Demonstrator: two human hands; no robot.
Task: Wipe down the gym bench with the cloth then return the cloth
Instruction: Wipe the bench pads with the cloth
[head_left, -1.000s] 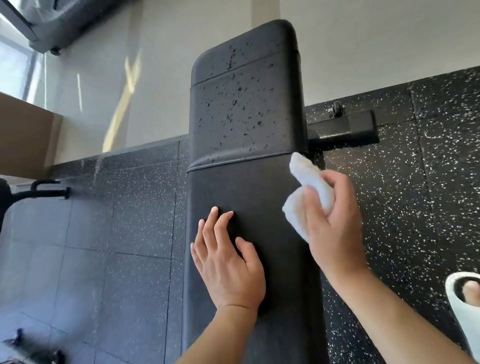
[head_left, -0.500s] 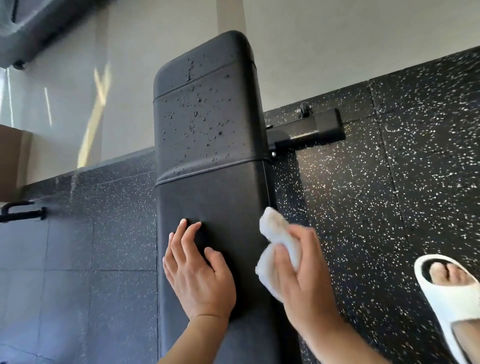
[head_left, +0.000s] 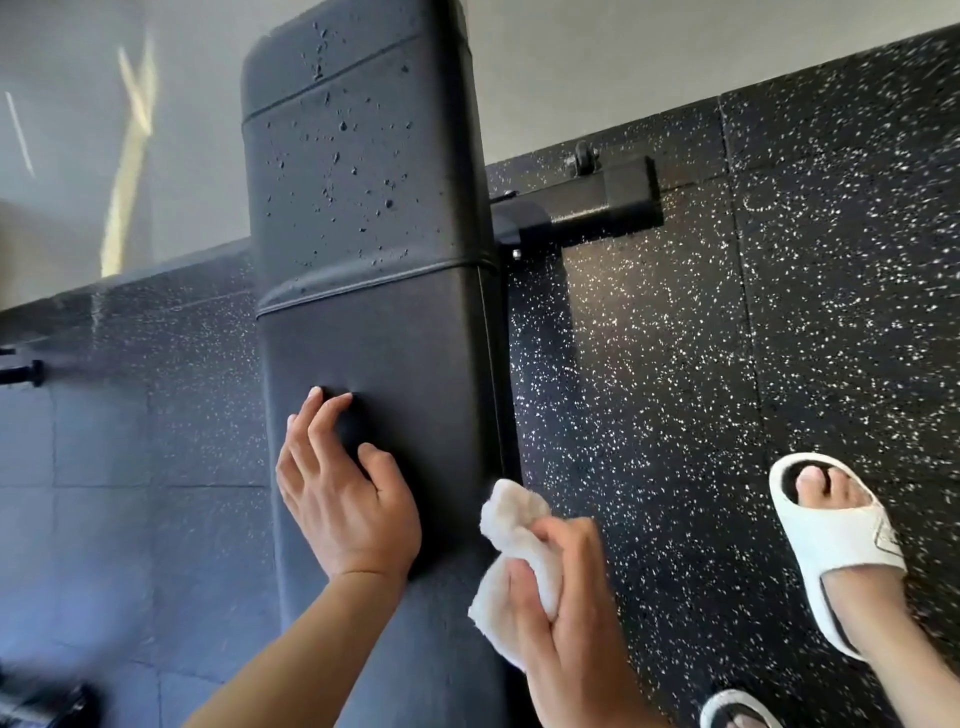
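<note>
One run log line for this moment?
left hand: flat on bench | right hand: holds cloth | far pad: droplets

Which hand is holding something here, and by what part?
The right hand grips the bunched white cloth around its middle. The left hand holds nothing, resting flat on the bench pad.

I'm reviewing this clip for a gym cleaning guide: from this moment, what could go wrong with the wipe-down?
1. Droplets cover the bench's far pad section, while the cloth, bunched in the right hand, is off the right edge near the person. That section may get missed.
2. The left hand presses flat on the near pad, so the patch beneath could go unwiped.
3. The cloth is wadded small, so each pass would likely cover little and smear.
</note>
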